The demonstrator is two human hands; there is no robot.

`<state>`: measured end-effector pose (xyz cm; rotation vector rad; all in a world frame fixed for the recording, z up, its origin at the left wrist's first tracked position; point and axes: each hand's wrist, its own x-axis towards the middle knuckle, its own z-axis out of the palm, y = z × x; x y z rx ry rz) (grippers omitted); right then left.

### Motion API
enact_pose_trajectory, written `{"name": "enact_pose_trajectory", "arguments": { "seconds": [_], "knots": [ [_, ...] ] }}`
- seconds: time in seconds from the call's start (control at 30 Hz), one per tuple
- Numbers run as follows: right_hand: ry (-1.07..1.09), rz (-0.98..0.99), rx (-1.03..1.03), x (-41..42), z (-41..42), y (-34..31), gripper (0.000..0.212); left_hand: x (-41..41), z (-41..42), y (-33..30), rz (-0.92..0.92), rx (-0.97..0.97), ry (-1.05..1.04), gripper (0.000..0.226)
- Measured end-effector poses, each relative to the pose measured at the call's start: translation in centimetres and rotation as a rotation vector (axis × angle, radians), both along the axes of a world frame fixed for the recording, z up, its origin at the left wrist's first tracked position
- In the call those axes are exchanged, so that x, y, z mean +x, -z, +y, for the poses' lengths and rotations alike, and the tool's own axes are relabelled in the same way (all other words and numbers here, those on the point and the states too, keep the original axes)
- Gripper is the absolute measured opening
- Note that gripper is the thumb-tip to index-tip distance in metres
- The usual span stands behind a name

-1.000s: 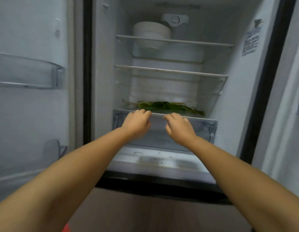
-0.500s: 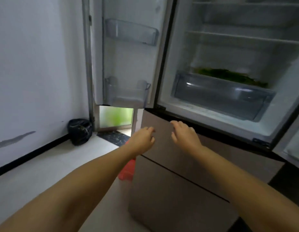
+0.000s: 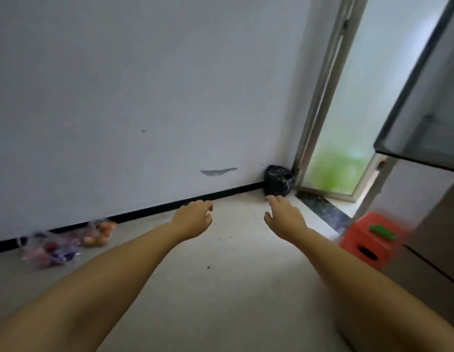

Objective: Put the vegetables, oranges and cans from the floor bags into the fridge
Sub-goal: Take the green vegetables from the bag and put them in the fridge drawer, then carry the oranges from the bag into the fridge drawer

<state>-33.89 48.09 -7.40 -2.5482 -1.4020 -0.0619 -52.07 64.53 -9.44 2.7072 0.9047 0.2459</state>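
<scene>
Hands, left hand and right hand, hover empty with loose fingers; two clear bags lie by the wall.

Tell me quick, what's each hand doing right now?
Left hand: open, fingers loosely curled, holding nothing.
Right hand: open, fingers spread, holding nothing.

Clear plastic bags, crinkled; black plastic bag, glossy; orange plastic stool; metal doorframe.
</scene>
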Motion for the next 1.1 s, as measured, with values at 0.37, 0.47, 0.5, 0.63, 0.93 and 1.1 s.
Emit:
{"name": "enact_pose_trajectory", "arguments": {
  "seconds": [0.37, 0.47, 0.5, 0.63, 0.93, 1.1],
  "knots": [
    [-0.509, 0.038, -0.229, -24.8, 25.1, 6.5, 0.046, -28.3, 16.8, 4.7, 0.069, -0.195, -0.438, 0.038],
    [-0.536, 0.047, -0.266, -26.1, 30.4, 7.5, 0.046, -30.2, 20.7, 5.9, 0.062, -0.239, -0.499, 0.034],
    [-0.539, 0.059, -0.278, -26.2, 32.3, 7.9, 0.046, -30.4, 22.2, 6.4, 0.055, -0.249, -0.514, 0.035],
    [-0.554, 0.107, -0.344, -25.3, 40.3, 10.2, 0.046, -29.9, 28.9, 7.8, 0.053, -0.298, -0.534, 0.044],
    [-0.679, 0.142, -0.458, -24.9, 60.5, 9.7, 0.048, -29.9, 46.7, 6.4, 0.043, -0.370, -0.687, 0.008],
    [-0.729, 0.142, -0.476, -25.3, 69.5, 11.4, 0.045, -30.9, 55.8, 9.5, 0.085, -0.384, -0.738, 0.024]
  ]
}}
